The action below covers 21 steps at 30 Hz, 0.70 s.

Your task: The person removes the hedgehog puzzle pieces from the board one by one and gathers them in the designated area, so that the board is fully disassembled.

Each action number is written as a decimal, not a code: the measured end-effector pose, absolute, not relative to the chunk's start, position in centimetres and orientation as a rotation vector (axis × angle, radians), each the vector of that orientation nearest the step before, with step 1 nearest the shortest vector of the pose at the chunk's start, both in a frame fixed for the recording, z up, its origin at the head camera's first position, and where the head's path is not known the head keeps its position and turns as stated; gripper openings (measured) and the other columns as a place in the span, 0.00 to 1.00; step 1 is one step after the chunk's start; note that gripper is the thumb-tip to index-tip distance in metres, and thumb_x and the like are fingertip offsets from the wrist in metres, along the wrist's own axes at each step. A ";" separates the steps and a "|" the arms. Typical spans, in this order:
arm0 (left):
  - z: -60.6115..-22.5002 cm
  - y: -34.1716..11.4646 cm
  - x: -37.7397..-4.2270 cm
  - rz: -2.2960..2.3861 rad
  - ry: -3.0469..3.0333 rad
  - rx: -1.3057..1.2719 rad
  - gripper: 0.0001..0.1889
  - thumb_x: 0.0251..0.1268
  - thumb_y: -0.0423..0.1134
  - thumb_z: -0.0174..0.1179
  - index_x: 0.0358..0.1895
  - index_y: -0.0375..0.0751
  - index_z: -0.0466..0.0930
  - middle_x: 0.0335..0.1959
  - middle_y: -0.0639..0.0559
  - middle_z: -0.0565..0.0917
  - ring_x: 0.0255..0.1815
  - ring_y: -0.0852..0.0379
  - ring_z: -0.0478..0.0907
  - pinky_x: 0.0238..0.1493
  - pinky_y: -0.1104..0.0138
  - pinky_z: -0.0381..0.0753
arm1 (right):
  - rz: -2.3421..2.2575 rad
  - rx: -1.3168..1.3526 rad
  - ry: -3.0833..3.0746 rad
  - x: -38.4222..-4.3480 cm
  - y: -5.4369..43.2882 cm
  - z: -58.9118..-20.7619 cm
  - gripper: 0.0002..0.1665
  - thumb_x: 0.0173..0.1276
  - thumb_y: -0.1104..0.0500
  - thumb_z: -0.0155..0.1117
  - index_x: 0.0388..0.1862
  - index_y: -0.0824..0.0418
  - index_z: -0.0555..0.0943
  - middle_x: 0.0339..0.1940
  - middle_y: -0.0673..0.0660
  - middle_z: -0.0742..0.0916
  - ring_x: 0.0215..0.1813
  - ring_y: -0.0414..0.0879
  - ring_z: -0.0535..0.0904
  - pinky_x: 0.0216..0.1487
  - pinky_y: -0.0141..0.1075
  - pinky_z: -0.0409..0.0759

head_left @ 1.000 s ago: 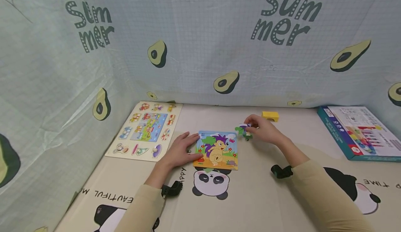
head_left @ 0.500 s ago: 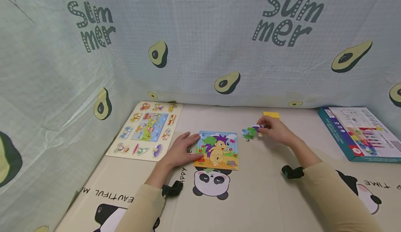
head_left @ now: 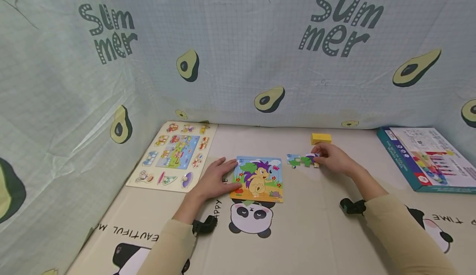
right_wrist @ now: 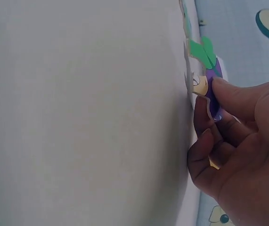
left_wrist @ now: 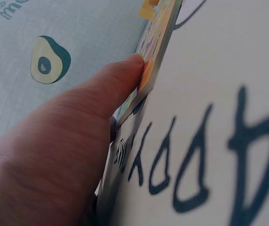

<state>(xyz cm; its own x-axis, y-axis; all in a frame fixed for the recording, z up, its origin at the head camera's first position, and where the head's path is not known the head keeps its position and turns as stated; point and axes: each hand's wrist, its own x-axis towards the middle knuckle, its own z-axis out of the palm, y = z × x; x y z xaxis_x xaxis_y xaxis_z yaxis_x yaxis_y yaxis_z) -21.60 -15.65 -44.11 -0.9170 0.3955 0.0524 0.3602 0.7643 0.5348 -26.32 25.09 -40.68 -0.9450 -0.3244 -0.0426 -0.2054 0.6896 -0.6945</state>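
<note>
A square jigsaw puzzle (head_left: 258, 180) with a hedgehog picture lies flat in the middle of the table. My left hand (head_left: 212, 181) rests at its left side, fingers extended along the edge and thumb (left_wrist: 122, 75) over the lower left corner. To the right of the puzzle, my right hand (head_left: 332, 158) pinches a purple and green puzzle piece (right_wrist: 211, 80) between thumb and fingers, low over the table. Just left of that piece is a blue and green puzzle piece (head_left: 293, 159).
A yellow block (head_left: 321, 138) stands behind my right hand. At the left lies a pale picture board (head_left: 148, 174) with knobbed shapes. A flat teal-edged box (head_left: 431, 159) is at the far right, and an avocado-print cloth (head_left: 230, 89) hangs behind the table.
My right hand has moved right, and slightly nearer over the last half second. The pieces that overlapped earlier now show side by side. My left hand stays on the puzzle.
</note>
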 end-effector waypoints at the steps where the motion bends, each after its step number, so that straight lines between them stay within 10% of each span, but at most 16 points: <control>1: -44.1 -15.6 -21.6 0.858 2.891 0.621 0.42 0.59 0.60 0.68 0.75 0.49 0.69 0.76 0.54 0.67 0.80 0.45 0.50 0.74 0.45 0.55 | -1.090 -0.435 2.741 -26.3 25.1 -40.8 0.09 0.73 0.65 0.63 0.49 0.68 0.77 0.37 0.58 0.79 0.41 0.52 0.72 0.42 0.42 0.71; 21: -44.4 -15.5 -21.4 0.855 2.901 0.611 0.42 0.59 0.59 0.68 0.76 0.48 0.69 0.76 0.54 0.67 0.80 0.46 0.49 0.75 0.46 0.55 | -1.008 -0.538 2.740 -26.4 25.7 -41.3 0.24 0.67 0.61 0.72 0.56 0.74 0.78 0.46 0.63 0.82 0.46 0.55 0.74 0.49 0.48 0.74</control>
